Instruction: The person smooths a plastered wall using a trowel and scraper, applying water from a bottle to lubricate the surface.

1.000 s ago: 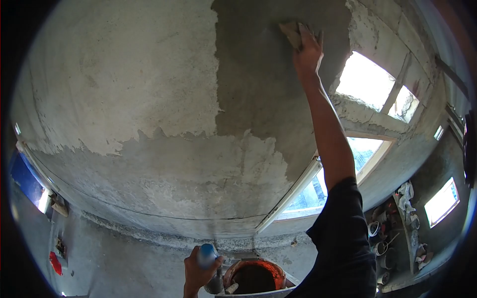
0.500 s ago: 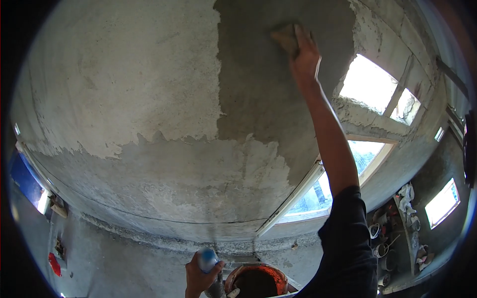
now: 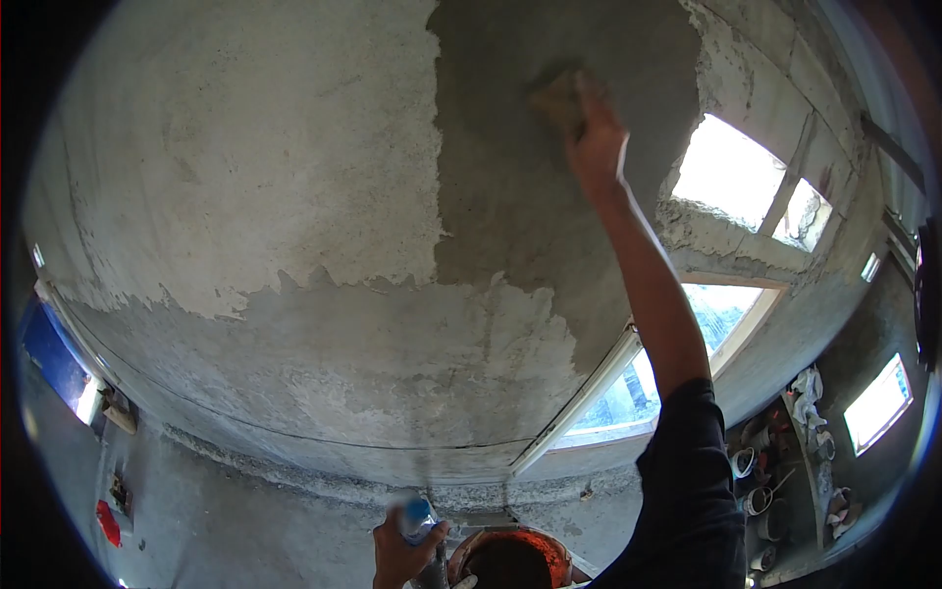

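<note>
Right hand (image 3: 597,137) high up, arm stretched, closed on a tan pad (image 3: 557,103), blurred, pressed to the wall. Pad's exact material can't be told. Around it, dark damp-looking plaster patch (image 3: 530,196), ragged left edge against paler wall (image 3: 245,147). Right of the patch, bright opening (image 3: 731,172); below that, framed window (image 3: 613,398), partly behind the forearm. Left hand (image 3: 400,552) low, near bottom edge, wrapped round a clear bottle (image 3: 429,564) with blue top (image 3: 417,510), upright or tilted can't tell. Just right of bottle, round bucket (image 3: 559,560), orange-red inner wall, dark inside. Far right, buckets (image 3: 758,501) by a shelf. Far left, red item (image 3: 108,523) on the floor side.
</note>
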`<act>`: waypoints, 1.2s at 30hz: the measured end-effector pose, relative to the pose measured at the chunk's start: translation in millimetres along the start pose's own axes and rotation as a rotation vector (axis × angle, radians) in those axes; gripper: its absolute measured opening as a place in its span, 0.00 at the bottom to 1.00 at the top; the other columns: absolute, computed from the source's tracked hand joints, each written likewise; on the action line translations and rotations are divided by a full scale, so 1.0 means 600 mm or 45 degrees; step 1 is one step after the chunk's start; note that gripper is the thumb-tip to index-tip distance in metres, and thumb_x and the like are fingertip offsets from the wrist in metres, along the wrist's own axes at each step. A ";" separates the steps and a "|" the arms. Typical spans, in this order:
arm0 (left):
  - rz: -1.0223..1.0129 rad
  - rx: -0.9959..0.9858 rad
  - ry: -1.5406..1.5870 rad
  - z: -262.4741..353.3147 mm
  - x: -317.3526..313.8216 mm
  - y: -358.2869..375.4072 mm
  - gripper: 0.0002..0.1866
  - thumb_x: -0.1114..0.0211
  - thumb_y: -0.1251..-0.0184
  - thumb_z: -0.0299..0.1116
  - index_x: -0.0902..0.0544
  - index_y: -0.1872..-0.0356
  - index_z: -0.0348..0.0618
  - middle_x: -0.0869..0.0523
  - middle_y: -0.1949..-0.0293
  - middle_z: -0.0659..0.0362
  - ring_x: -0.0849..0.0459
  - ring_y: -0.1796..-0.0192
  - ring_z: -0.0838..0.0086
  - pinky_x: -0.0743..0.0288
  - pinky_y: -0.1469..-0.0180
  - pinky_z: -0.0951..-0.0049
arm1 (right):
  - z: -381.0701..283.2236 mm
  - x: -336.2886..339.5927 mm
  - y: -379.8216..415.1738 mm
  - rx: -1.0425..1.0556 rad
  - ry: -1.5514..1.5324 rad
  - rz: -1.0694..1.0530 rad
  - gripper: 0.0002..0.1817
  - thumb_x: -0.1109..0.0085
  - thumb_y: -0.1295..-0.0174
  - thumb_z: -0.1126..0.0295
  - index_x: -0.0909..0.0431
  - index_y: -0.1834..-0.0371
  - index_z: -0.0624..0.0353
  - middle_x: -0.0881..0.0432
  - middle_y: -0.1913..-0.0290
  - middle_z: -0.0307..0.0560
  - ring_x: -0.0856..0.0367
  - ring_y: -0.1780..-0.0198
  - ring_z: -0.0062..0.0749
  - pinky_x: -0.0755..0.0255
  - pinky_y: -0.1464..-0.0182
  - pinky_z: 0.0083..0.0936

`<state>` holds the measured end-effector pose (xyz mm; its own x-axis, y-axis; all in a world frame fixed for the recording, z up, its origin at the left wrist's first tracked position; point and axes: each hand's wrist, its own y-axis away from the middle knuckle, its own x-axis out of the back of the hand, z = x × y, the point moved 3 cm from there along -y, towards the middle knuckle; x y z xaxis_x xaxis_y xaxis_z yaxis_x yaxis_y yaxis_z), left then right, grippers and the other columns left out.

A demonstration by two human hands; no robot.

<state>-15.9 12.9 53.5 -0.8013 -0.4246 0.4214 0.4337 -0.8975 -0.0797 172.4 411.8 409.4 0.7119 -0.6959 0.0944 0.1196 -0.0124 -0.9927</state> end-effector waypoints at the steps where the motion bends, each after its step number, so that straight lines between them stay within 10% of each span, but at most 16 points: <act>1: 0.003 0.000 -0.002 0.001 0.001 0.000 0.20 0.24 0.52 0.40 0.21 0.67 0.36 0.15 0.74 0.55 0.15 0.73 0.70 0.22 0.66 0.69 | 0.014 0.002 -0.028 0.056 0.043 0.171 0.37 0.35 0.54 0.81 0.29 0.36 0.51 0.25 0.41 0.60 0.29 0.38 0.56 0.28 0.39 0.41; 11: -0.035 0.084 0.035 0.003 0.001 0.001 0.20 0.24 0.53 0.40 0.21 0.68 0.36 0.15 0.75 0.55 0.15 0.74 0.71 0.22 0.68 0.70 | -0.034 -0.073 0.182 0.250 0.029 -0.655 0.36 0.37 0.47 0.72 0.36 0.31 0.52 0.33 0.32 0.53 0.32 0.34 0.50 0.27 0.40 0.41; 16: -0.017 0.064 0.018 0.006 0.005 0.003 0.20 0.23 0.53 0.41 0.21 0.68 0.37 0.15 0.75 0.54 0.15 0.74 0.69 0.22 0.67 0.69 | -0.048 -0.025 0.144 -0.031 -0.079 -0.449 0.39 0.36 0.51 0.76 0.37 0.32 0.58 0.31 0.35 0.59 0.30 0.37 0.54 0.28 0.40 0.41; 20: -0.022 -0.037 -0.081 0.007 0.009 0.009 0.31 0.25 0.48 0.40 0.25 0.48 0.28 0.14 0.65 0.44 0.14 0.62 0.53 0.22 0.61 0.61 | 0.005 -0.021 0.026 -0.322 -0.042 0.108 0.37 0.44 0.58 0.85 0.31 0.37 0.62 0.24 0.44 0.66 0.25 0.42 0.58 0.30 0.38 0.41; 22: -0.010 -0.043 -0.116 0.002 0.007 0.011 0.32 0.25 0.48 0.41 0.25 0.47 0.28 0.14 0.63 0.42 0.14 0.61 0.51 0.22 0.61 0.60 | 0.016 -0.035 -0.007 -0.409 -0.014 0.194 0.41 0.36 0.56 0.80 0.37 0.32 0.62 0.33 0.35 0.64 0.36 0.34 0.62 0.35 0.34 0.44; 32: -0.007 -0.008 -0.066 0.021 0.024 0.012 0.36 0.24 0.49 0.44 0.26 0.44 0.27 0.14 0.61 0.42 0.14 0.57 0.54 0.22 0.58 0.59 | -0.147 -0.134 0.045 0.254 -0.197 -0.448 0.33 0.36 0.46 0.69 0.33 0.34 0.55 0.31 0.35 0.58 0.37 0.32 0.57 0.35 0.33 0.43; 36: -0.043 0.059 -0.081 0.006 0.026 0.013 0.38 0.24 0.49 0.45 0.27 0.43 0.26 0.15 0.59 0.41 0.14 0.57 0.56 0.22 0.58 0.61 | -0.130 -0.103 0.057 0.230 -0.190 -0.317 0.32 0.36 0.45 0.69 0.33 0.35 0.55 0.32 0.34 0.56 0.36 0.32 0.57 0.34 0.34 0.44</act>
<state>-23.5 -0.5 62.9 -0.7889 -0.3842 0.4797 0.4263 -0.9043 -0.0231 78.5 398.2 363.7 0.7372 -0.5746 0.3555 0.4140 -0.0318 -0.9097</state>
